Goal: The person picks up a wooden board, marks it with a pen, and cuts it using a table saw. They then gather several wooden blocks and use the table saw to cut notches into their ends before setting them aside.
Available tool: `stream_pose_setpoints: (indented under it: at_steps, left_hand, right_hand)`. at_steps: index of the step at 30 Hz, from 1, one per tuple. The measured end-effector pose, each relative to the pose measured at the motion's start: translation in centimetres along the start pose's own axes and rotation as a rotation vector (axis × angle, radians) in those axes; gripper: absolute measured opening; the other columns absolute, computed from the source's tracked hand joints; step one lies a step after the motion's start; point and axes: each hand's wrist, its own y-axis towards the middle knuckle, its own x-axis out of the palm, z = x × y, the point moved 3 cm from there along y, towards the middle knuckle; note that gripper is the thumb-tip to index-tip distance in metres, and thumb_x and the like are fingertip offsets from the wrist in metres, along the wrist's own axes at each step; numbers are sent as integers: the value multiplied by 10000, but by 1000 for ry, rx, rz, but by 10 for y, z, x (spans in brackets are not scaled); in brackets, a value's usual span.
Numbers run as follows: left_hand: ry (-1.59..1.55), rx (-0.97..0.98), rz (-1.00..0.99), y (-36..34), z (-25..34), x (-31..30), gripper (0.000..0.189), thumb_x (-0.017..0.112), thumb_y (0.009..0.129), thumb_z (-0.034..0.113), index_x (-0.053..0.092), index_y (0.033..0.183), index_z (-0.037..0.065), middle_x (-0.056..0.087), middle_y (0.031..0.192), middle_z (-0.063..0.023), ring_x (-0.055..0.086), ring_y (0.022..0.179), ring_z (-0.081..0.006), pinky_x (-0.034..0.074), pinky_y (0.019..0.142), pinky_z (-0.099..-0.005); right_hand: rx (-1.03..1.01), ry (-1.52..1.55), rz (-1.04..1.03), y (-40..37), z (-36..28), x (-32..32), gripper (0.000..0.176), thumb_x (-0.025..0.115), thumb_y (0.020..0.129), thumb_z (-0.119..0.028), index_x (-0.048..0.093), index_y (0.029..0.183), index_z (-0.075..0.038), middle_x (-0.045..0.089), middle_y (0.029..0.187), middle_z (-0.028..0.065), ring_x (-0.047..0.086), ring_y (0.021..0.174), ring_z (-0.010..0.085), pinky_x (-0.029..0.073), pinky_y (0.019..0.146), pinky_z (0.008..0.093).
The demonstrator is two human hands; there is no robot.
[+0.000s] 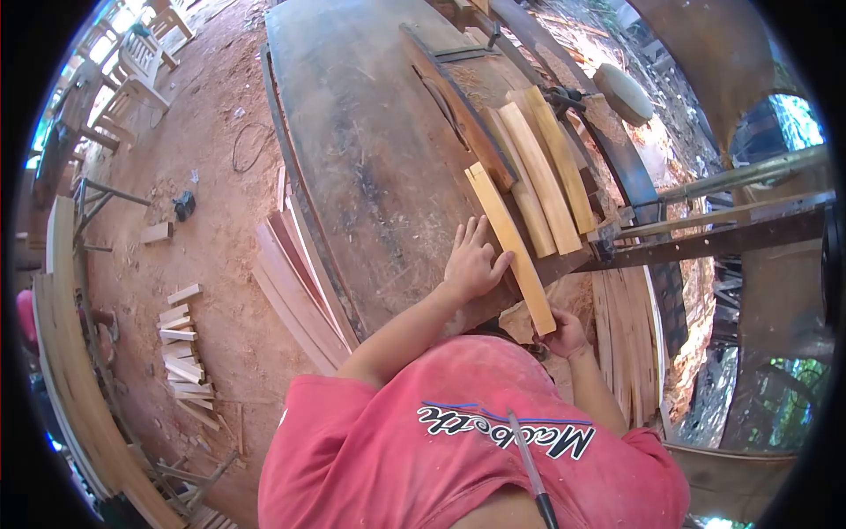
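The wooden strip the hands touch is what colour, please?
The wooden strip is yellowish tan, best seen in the head view.

I've got the wooden strip [514, 251] over the near edge of the worktop [352, 132], three planks [540, 179] just right, the wooden guide [467, 115] beyond, boards [300, 295] along the left side, and, farther left, offcuts [182, 349] on the floor [132, 291].

Beside our left fingers [471, 233] we see a wooden strip [513, 242], smooth and with a soft sheen. Just beyond them, the slotted board [491, 159] is worn wood. Under them, the tabletop [339, 115] looks scuffed and stained, its material unclear to us. Behind them, our T-shirt [361, 450] is matt, dusty cloth.
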Motion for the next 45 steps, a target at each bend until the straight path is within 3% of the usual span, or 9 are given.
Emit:
stream_pose_setpoints:
  at_steps: [12,14,24,27,29,33,36,41,45]
  left_hand:
    - [-136,-14,261,-2,1,-11,519,647,904,369,645,847,-147,257,1574,-335,263,1463,-480,225,1200,-549]
    - [-114,55,192,3,-6,-10,431,644,902,267,608,804,-151,207,1581,-356,231,1466,-505,215,1195,-575]
    - [-104,-91,49,78,8,-34,567,552,975,370,642,1059,-183,191,1528,-445,179,1477,-518,183,1190,-599]
    - [-147,-140,27,90,-2,-30,595,533,989,403,636,1134,-164,146,1510,-485,157,1477,-529,177,1186,-600]
    - [-742,-246,-62,95,-13,-26,610,493,1007,434,646,1149,-139,109,1511,-491,102,1478,-540,160,1187,-600]
    - [-858,-131,140,98,-15,-29,627,460,1018,464,655,1153,-117,67,1507,-497,53,1471,-550,147,1190,-597]
    - [-671,-168,51,109,-24,-28,644,438,1028,475,671,1117,-119,41,1507,-501,17,1478,-542,123,1199,-594]
    - [-525,-187,-81,123,-14,-56,657,367,1058,442,697,1029,-126,42,1501,-508,-95,1476,-538,84,1198,-619]
    - [-636,-197,-19,139,-23,-56,671,311,1066,439,704,1043,-104,35,1487,-525,-120,1463,-555,68,1203,-611]
  right_hand:
    - [-55,-270,26,-4,-5,9,395,488,988,-354,579,1298,-127,632,891,18,576,711,150,475,645,331]
    - [-336,-699,200,-18,-23,53,424,559,975,-346,599,1283,-58,655,949,17,611,778,130,502,687,293]
    - [-875,-1034,508,-38,-79,153,414,658,941,-236,608,1214,71,651,1000,98,614,843,189,508,766,316]
    - [-1116,-1507,582,-44,-101,181,382,697,905,-181,612,1195,54,617,1027,95,589,966,186,488,817,299]
    - [-1120,-1602,578,-42,-111,188,504,766,831,-109,571,1254,85,563,1062,152,601,941,306,498,824,355]
    - [-1155,-1528,449,-24,-123,181,575,781,814,-79,531,1308,75,544,1111,120,593,971,262,502,828,348]
    - [-933,-988,478,-16,-129,197,558,753,866,-117,494,1332,50,563,1148,82,541,1054,169,474,915,342]
    - [-1058,-1122,409,-4,-151,214,419,629,969,-146,488,1309,55,574,1158,97,541,1048,172,428,983,344]
    - [-902,-1096,442,5,-159,248,644,634,957,-95,299,1498,10,574,1158,127,580,954,184,485,877,327]
